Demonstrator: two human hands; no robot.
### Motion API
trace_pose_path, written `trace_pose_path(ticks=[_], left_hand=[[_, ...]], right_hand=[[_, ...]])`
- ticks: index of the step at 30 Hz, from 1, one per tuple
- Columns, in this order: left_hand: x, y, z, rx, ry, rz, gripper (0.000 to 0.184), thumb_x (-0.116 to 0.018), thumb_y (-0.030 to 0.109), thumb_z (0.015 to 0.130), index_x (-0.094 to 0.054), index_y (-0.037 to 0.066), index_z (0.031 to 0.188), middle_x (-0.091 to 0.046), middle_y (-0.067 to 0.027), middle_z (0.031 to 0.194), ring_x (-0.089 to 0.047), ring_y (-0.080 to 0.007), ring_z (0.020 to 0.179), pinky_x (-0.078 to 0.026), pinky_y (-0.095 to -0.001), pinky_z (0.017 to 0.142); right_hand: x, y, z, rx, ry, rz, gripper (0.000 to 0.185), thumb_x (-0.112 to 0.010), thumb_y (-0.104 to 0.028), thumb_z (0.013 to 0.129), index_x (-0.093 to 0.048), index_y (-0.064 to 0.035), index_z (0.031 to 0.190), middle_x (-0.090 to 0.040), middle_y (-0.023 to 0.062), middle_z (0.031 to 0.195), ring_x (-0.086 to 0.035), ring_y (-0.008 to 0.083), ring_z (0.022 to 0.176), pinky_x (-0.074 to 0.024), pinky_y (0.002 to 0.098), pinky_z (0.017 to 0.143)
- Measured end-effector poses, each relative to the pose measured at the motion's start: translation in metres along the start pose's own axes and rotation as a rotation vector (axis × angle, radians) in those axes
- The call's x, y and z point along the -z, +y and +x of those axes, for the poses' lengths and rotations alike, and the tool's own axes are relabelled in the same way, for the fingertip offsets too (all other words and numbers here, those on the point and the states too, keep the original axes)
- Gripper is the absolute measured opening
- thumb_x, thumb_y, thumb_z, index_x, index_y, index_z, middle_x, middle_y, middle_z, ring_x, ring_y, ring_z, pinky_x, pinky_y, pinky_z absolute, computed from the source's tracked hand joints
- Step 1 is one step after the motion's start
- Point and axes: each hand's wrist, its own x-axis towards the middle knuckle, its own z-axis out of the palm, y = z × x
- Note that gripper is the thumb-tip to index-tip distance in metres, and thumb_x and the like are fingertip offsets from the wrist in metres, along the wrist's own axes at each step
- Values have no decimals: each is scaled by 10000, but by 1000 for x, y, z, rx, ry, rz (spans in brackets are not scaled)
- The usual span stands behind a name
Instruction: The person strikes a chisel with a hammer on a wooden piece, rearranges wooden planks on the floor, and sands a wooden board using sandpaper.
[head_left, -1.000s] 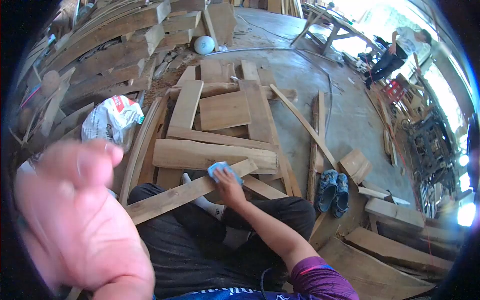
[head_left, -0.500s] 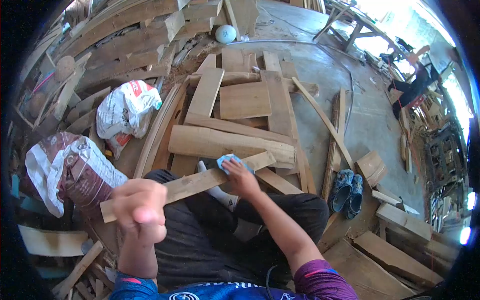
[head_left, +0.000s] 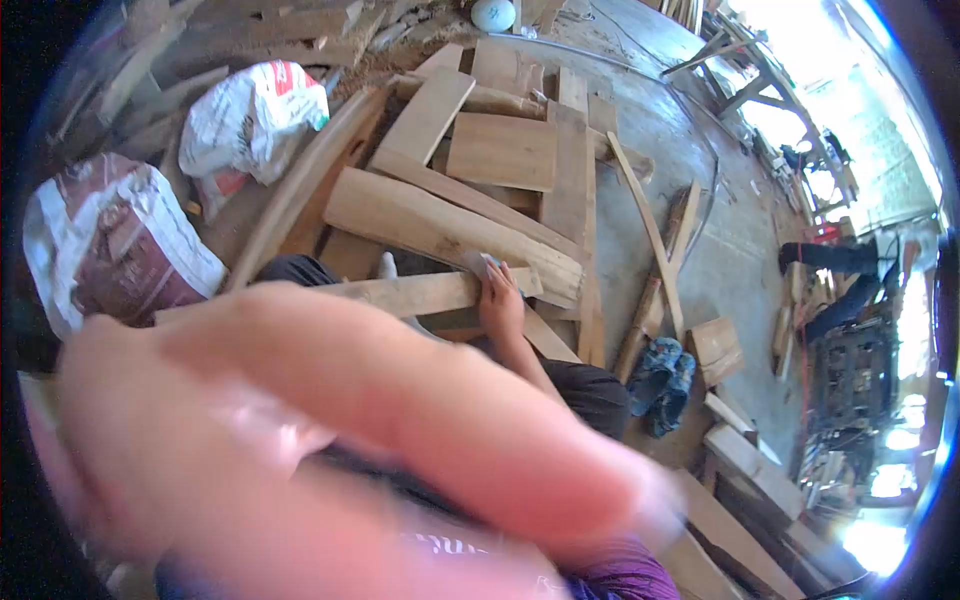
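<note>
My left hand [head_left: 400, 400] is raised very close to the camera, large and blurred. Its index finger stretches out to the right, apart from the finger below it, and nothing shows in its grasp. Farther off, my right hand [head_left: 503, 308] presses a light-coloured piece of sandpaper [head_left: 484, 264] onto a narrow wooden board [head_left: 415, 293]. That board lies slanted over my lap, its near part hidden behind the left hand. Just beyond it rests a thick, rounded wooden slab [head_left: 440, 228].
Several planks and a square wooden panel [head_left: 501, 151] lie ahead. White sacks [head_left: 255, 120] stand at left. Blue clogs [head_left: 662, 385] sit right, near a long thin stick [head_left: 645, 230]. A person's dark-clad legs [head_left: 835, 285] show at far right, near a wooden trestle [head_left: 745, 75].
My left hand has come off the near end of the board and up toward the camera. The view has tilted. My right hand stays on the board with the sandpaper.
</note>
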Motion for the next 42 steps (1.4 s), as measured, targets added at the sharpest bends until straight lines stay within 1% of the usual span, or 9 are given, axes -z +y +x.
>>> trace_pose_path(ticks=[4, 7, 12, 13, 15, 16, 28, 37, 42], left_hand=[[0, -2, -4, -11, 92, -201, 566, -273, 497, 1040, -555, 20, 1153, -608, -202, 1033, -630, -364, 915, -456, -611, 917], [-2, -1, -7, 20, 170, -312, 485, -291, 446, 1045, -541, 39, 1125, -584, -162, 1026, -624, -345, 868, -434, -648, 914], [-5, 1, -12, 65, 223, -494, 352, -321, 361, 1053, -517, 69, 1077, -545, -96, 1014, -614, -313, 790, -399, -710, 908], [-6, 2, -13, 68, 227, -531, 327, -327, 344, 1055, -512, 75, 1067, -538, -82, 1012, -612, -306, 774, -392, -722, 906], [-8, 3, -15, 87, 242, -610, 276, -339, 310, 1058, -503, 88, 1048, -522, -56, 1007, -608, -294, 743, -377, -747, 904], [-43, 11, -7, 30, 656, -500, 301, -332, 298, 1060, -520, 82, 970, -511, -64, 980, -581, -265, 723, -395, -705, 899], [-35, 1, -9, 45, 613, -423, 271, -372, 280, 1044, -527, 79, 949, -527, -67, 953, -590, -260, 731, -413, -662, 883], [-26, -5, -7, -15, 561, -330, 247, -406, 264, 1031, -532, 76, 933, -540, -69, 932, -597, -255, 737, -427, -627, 870], [-23, -9, -8, 5, 546, -303, 235, -424, 255, 1024, -535, 74, 924, -547, -70, 920, -601, -252, 740, -435, -608, 863]], right_hand=[[-3, 4, 1, -3, -5, 7, 335, -508, -148, 985, -610, -55, 1289, -580, 111, 1381, -449, 365, 1360, -357, 510, 1109], [-3, 5, 0, 44, 40, 11, 325, -516, -131, 974, -630, -33, 1262, -603, 135, 1345, -476, 382, 1329, -390, 450, 1099], [6, -11, 0, -43, 13, 41, 330, -508, -147, 985, -622, -34, 1273, -600, 129, 1348, -474, 380, 1330, -391, 452, 1097], [9, -12, 1, 20, -8, -6, 332, -511, -149, 986, -617, -43, 1282, -599, 128, 1349, -472, 381, 1332, -389, 450, 1097], [8, -16, 1, 9, -1, -11, 330, -513, -140, 983, -617, -49, 1282, -598, 129, 1350, -473, 388, 1330, -390, 449, 1095], [3, -9, 1, 19, 18, -3, 328, -510, -142, 984, -619, -52, 1280, -598, 129, 1350, -476, 392, 1325, -391, 448, 1095], [4, -7, -1, 18, 45, 6, 325, -504, -186, 1002, -628, -57, 1273, -612, 128, 1333, -500, 397, 1299, -418, 450, 1070], [1, -7, 0, -43, 25, -6, 332, -516, -159, 987, -625, -67, 1286, -614, 122, 1332, -484, 368, 1329, -378, 482, 1105], [2, -6, 1, 29, 42, -12, 321, -525, -145, 978, -636, -59, 1267, -619, 126, 1322, -500, 380, 1309, -409, 456, 1083]])
